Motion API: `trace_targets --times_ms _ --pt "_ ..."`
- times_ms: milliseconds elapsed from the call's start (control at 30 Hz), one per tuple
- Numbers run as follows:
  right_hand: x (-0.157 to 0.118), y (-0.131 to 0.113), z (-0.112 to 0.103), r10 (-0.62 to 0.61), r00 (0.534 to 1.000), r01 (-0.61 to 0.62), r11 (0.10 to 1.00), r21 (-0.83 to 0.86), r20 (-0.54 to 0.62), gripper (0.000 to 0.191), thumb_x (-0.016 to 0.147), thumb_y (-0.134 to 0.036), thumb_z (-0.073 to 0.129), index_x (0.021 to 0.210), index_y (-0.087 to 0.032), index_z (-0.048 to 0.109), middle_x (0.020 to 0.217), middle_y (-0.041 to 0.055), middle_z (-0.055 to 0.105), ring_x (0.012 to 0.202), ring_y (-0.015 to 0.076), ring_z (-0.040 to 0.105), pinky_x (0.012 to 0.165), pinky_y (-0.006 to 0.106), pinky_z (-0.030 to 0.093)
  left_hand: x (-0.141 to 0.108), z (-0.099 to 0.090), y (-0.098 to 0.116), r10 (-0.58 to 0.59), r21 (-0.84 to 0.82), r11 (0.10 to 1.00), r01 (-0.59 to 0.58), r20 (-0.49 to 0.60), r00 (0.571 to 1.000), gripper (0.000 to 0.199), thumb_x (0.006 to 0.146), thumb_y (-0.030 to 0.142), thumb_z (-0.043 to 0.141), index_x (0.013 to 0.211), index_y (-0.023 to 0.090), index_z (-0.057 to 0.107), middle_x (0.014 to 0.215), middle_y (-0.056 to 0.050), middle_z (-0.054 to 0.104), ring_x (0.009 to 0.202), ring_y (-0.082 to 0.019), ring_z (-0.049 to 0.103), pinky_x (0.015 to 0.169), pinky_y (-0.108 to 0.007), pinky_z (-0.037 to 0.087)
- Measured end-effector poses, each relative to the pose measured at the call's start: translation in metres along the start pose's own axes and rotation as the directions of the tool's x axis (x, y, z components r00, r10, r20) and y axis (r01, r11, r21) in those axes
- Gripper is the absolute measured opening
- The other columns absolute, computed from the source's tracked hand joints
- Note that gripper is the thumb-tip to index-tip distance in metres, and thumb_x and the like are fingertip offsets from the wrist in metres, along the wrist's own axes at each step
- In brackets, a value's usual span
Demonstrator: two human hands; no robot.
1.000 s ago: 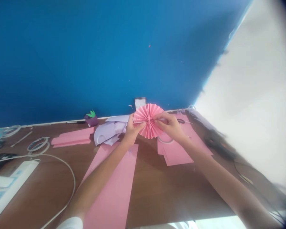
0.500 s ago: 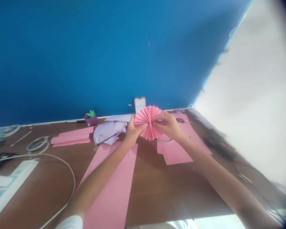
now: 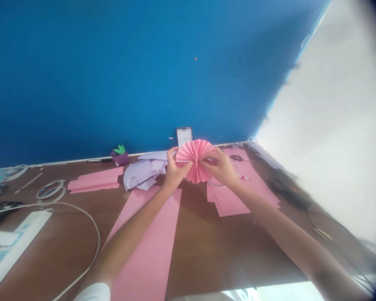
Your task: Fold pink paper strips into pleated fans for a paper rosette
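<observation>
The pleated pink paper rosette (image 3: 194, 160) is held raised above the brown table (image 3: 207, 251), just in front of the blue wall (image 3: 113, 75), and serves as the reference for all positions below. The left hand (image 3: 174, 170) pinches its left edge, fingers closed on the folds with the thumb at the front. The right hand (image 3: 221, 167) grips at the centre and right side, fingertips pressed together on the pleats near the hub. Compared with the frames a second and half a second ago, the rosette has drawn slightly tighter and sits a little more upright, and both hands have closed in toward the hub; the disc reads as nearly a full circle, so the fan appears to be in the course of being closed into a round, though the joining seam cannot be made out. Below and to the left of the rosette lies a long pink paper strip (image 3: 150, 246), partly under the left forearm. Directly left of it sits a heap of lilac paper (image 3: 144, 171), then a folded pink sheet (image 3: 95, 179) and a small purple cup (image 3: 120, 156) with green trim. Beneath and right of it lie further pink sheets (image 3: 230, 202). Far left are tape rolls (image 3: 50, 190), a white cable (image 3: 90, 225) and a power strip (image 3: 12, 244).
</observation>
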State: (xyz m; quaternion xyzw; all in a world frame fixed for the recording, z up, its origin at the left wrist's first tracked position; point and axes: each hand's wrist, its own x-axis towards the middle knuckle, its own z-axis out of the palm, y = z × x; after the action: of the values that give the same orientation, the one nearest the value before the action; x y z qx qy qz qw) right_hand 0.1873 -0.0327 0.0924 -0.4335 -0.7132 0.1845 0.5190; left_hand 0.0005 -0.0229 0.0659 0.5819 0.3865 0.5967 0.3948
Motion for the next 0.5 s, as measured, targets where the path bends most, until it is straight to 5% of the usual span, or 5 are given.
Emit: trace_targets --times_ms 100,167,333,500 --pt "0.002 -0.003 -0.003 0.069 0.998 -0.069 0.997 0.043 -0.013 0.012 0.075 -0.019 0.064 0.075 -0.026 0.074 0.081 0.0027 0.071 0.094 0.0249 0.06 0.086 0.046 0.05 0.004 -0.005 0.007 0.217 0.12 0.97 -0.212 -0.029 0.976 0.041 0.076 0.025 0.074 0.11 0.025 0.052 0.113 -0.005 0.057 0.105 -0.019 0.061 0.096 -0.037 0.048" --pt "0.004 -0.006 -0.005 0.103 0.994 -0.102 0.993 0.065 -0.02 0.01 0.075 -0.02 0.066 0.073 -0.026 0.074 0.081 0.0023 0.072 0.092 0.0243 0.061 0.088 0.047 0.049 0.007 -0.008 0.012 0.264 0.234 0.934 -0.27 0.055 0.963 0.012 0.079 0.025 0.069 0.085 0.021 0.059 0.097 -0.003 0.059 0.099 -0.018 0.06 0.094 -0.035 0.048" --pt "0.007 -0.014 -0.012 0.128 0.991 -0.125 0.989 0.073 -0.028 0.008 0.074 -0.021 0.067 0.071 -0.025 0.074 0.079 0.0015 0.072 0.084 0.0221 0.064 0.087 0.047 0.05 0.013 -0.014 0.019 0.133 0.2 0.965 -0.172 0.195 0.972 0.012 0.081 0.028 0.068 0.09 0.02 0.07 0.093 -0.005 0.069 0.093 -0.02 0.066 0.092 -0.04 0.052" --pt "0.006 -0.017 -0.014 0.106 0.994 -0.106 0.989 0.1 0.007 0.008 0.075 -0.019 0.066 0.074 -0.023 0.073 0.081 0.002 0.072 0.084 0.0211 0.064 0.087 0.045 0.051 0.017 -0.016 0.018 0.053 0.041 0.997 -0.063 0.211 0.976 0.02 0.075 0.03 0.075 0.091 0.019 0.068 0.094 -0.005 0.07 0.094 -0.021 0.067 0.092 -0.04 0.052"
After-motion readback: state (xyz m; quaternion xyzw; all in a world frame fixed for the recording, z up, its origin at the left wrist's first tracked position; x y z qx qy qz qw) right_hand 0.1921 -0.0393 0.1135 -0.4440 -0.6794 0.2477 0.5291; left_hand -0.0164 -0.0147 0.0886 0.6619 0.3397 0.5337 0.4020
